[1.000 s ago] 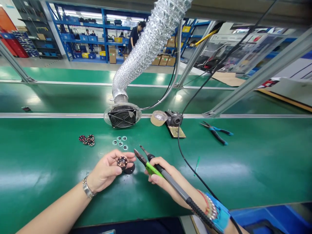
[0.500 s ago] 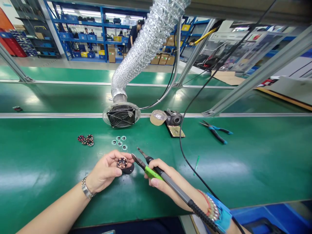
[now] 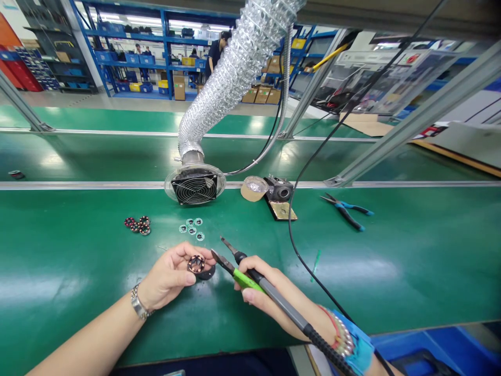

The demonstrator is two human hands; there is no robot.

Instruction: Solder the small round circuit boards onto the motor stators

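Between the thumb and fingers of my left hand [image 3: 170, 274] is a small ring-shaped motor stator [image 3: 196, 263] with copper windings. A round black piece [image 3: 206, 272] lies just behind and below it, partly hidden. My right hand [image 3: 256, 279] is closed around two tools at once: green-handled cutters [image 3: 246, 280] and a soldering iron [image 3: 270, 290] with a grey handle. The cutters' jaws point at my left fingertips, close to the stator's right side. The iron's tip sticks up past the cutters, touching nothing.
Several wound stators [image 3: 139, 225] and several small round circuit boards [image 3: 191, 228] lie on the green bench. A fume fan [image 3: 195, 188] hangs behind them. Farther right are a roll of tape [image 3: 253, 189], an iron stand [image 3: 279, 196] and blue-handled pliers [image 3: 346, 210]. A black cable [image 3: 301, 256] crosses the bench.
The small dark part on the far green strip has shifted left. In my left hand the stator is turned slightly; both hands stay almost in place.
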